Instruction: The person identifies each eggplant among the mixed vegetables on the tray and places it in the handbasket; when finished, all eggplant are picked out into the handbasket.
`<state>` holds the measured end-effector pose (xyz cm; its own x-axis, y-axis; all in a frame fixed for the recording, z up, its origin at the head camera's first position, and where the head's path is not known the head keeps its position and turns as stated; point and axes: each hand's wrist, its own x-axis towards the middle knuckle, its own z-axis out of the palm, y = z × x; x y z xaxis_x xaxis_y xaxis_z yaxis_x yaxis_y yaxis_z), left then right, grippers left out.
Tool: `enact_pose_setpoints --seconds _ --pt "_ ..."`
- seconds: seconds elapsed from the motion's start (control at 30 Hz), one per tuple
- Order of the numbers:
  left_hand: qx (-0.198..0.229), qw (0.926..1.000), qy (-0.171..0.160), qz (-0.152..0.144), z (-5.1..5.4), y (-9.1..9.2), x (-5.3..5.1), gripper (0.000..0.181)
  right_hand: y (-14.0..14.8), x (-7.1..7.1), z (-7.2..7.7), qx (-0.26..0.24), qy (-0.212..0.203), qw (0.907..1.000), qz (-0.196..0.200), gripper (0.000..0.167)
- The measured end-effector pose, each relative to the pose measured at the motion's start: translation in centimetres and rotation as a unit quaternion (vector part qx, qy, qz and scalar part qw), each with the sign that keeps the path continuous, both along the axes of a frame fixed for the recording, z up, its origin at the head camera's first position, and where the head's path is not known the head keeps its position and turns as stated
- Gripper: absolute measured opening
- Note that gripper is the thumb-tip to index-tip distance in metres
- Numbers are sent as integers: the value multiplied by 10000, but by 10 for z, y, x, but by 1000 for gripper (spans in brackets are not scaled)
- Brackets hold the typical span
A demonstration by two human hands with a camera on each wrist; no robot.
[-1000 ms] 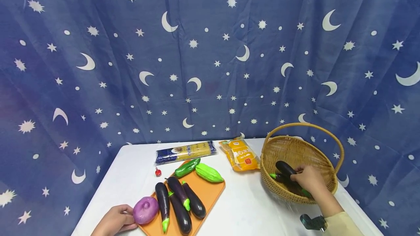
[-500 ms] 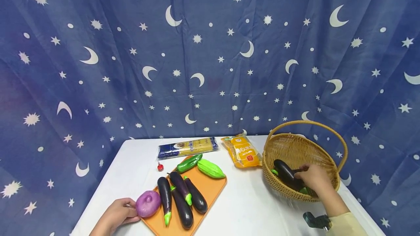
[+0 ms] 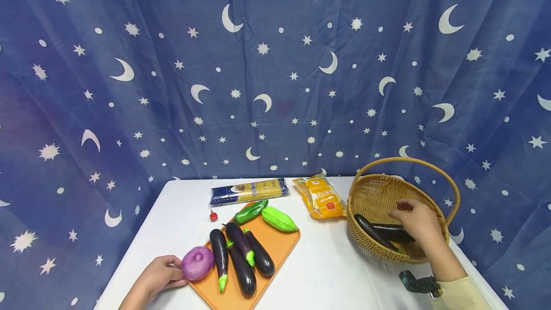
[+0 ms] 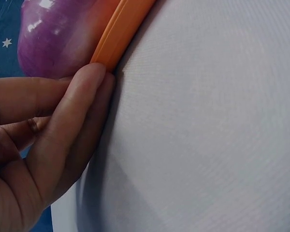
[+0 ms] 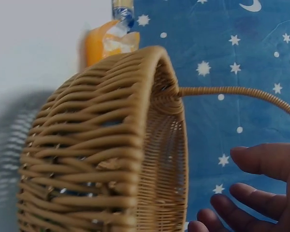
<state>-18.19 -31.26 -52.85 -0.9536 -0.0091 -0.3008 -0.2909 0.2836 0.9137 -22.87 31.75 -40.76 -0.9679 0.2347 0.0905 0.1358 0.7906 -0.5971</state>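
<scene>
At the orange tray's (image 3: pixel 287 249) left corner, the left hand (image 3: pixel 156 279) pinches the edge with its fingertips, beside a purple onion (image 3: pixel 197 263). The left wrist view shows these fingertips (image 4: pixel 97 72) against the tray rim (image 4: pixel 118 36). Several dark eggplants (image 3: pixel 242 268), a green pepper (image 3: pixel 251 211) and a light green vegetable (image 3: pixel 279 219) lie on the tray. Over the wicker basket (image 3: pixel 366 248), the right hand (image 3: pixel 417 221) is open, holding nothing, above dark eggplants (image 3: pixel 373 232). In the right wrist view, its spread fingers (image 5: pixel 246 208) are beside the basket (image 5: pixel 87 159).
Behind the tray lies a pasta packet (image 3: pixel 250 192), with a small red item (image 3: pixel 213 215) left of the tray. An orange packet (image 3: pixel 322 197) touches or nearly touches the basket. The basket's handle (image 3: pixel 406 159) arches upward. A star-patterned curtain (image 3: pixel 275 71) hangs behind the white table.
The right hand has let go of the dark eggplant, which now lies in the basket, and has lifted slightly. The left hand stays at the tray corner. The head view has shifted slightly.
</scene>
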Motion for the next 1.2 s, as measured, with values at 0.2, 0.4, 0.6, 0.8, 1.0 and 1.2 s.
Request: enact_pose_setpoints --seconds 0.2,0.4,0.6,0.8,1.0,1.2 --pt "155 9997 17 -196 2 -3 2 19 -9 0 13 -103 124 9998 103 60" --pt "140 9998 6 -146 0 -3 2 19 -18 -1 22 -208 292 9993 136 62" --pt "155 9998 33 -129 -1 -3 3 20 -30 0 34 -373 287 9986 235 65" --pt "94 9999 44 -43 -1 -2 2 20 -43 -1 42 -442 414 9977 299 62" --pt "120 9999 56 -29 0 -1 2 19 -53 -3 49 -608 401 9964 439 65" --pt "146 9998 103 -71 0 0 3 18 -64 -6 56 -624 554 9946 609 61"
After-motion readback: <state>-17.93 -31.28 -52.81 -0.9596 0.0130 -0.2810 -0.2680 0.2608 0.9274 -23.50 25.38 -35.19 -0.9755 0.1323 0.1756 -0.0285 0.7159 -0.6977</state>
